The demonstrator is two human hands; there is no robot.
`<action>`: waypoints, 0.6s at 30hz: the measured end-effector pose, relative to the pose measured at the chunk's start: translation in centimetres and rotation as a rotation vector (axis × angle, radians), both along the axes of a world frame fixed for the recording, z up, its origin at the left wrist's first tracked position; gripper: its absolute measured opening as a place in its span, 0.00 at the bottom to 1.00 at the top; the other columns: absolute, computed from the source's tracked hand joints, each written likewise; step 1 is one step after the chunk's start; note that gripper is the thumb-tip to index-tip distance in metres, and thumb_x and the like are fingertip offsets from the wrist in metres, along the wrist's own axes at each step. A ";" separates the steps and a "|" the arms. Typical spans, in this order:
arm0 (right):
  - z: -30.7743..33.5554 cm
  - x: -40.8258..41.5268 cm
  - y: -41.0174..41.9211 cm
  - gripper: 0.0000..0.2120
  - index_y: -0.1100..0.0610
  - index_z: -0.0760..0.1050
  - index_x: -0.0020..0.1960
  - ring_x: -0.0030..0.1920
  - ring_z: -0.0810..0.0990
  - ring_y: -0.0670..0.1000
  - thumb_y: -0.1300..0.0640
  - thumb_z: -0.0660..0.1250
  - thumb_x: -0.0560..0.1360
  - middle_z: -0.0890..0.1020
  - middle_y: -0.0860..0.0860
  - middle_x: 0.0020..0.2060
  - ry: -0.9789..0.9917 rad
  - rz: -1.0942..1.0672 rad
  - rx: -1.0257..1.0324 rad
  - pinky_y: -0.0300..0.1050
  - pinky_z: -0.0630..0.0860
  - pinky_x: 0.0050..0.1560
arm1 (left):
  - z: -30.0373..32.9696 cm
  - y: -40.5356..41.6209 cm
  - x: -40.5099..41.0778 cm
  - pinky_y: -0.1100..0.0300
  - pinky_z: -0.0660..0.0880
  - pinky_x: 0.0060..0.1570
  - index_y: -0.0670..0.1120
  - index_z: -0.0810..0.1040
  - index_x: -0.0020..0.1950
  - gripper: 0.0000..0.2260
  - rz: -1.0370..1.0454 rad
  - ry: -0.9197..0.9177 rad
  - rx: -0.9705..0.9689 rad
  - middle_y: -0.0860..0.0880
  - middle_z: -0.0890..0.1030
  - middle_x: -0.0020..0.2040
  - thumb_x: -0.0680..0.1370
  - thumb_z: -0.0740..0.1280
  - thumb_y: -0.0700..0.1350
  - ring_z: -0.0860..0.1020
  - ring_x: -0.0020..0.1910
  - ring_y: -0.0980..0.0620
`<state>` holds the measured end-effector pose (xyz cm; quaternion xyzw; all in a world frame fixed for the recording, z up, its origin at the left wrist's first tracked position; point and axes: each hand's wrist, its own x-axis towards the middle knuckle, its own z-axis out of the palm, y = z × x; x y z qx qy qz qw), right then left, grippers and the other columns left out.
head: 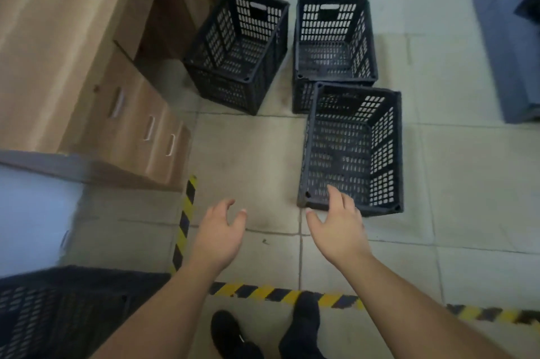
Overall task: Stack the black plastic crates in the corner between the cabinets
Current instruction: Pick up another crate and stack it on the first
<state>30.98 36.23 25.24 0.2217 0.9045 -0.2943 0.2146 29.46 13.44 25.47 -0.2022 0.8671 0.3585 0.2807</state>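
Observation:
Three black perforated plastic crates stand open-side up on the tiled floor. The nearest crate lies straight ahead, with a second crate touching its far end. A third crate stands to the left, beside the wooden cabinets. A fourth black crate fills the bottom left corner. My right hand is open, fingers spread, its fingertips over the near rim of the nearest crate. My left hand is open and empty over bare floor, left of that crate.
A wooden drawer cabinet and a wooden desk top line the left side. Yellow-black hazard tape marks the floor. A blue-grey unit stands at the right. My dark shoes show at the bottom.

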 end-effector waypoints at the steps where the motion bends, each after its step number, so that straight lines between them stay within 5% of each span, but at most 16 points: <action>1: 0.1 -0.4 1.6 0.35 0.49 0.54 0.82 0.76 0.63 0.57 0.40 0.61 0.80 0.63 0.52 0.79 0.000 -0.028 0.006 0.58 0.65 0.74 | 0.0 1.6 -0.8 0.44 0.68 0.76 0.52 0.68 0.81 0.24 -0.022 0.003 0.002 0.48 0.69 0.80 0.86 0.61 0.57 0.71 0.76 0.45; 18: -2.8 -10.4 18.0 0.34 0.52 0.60 0.80 0.72 0.69 0.61 0.40 0.63 0.79 0.70 0.56 0.74 -0.056 -0.393 0.009 0.58 0.68 0.72 | -4.7 16.2 -16.2 0.47 0.68 0.77 0.50 0.68 0.82 0.25 -0.274 -0.053 -0.017 0.47 0.68 0.80 0.85 0.61 0.56 0.72 0.75 0.44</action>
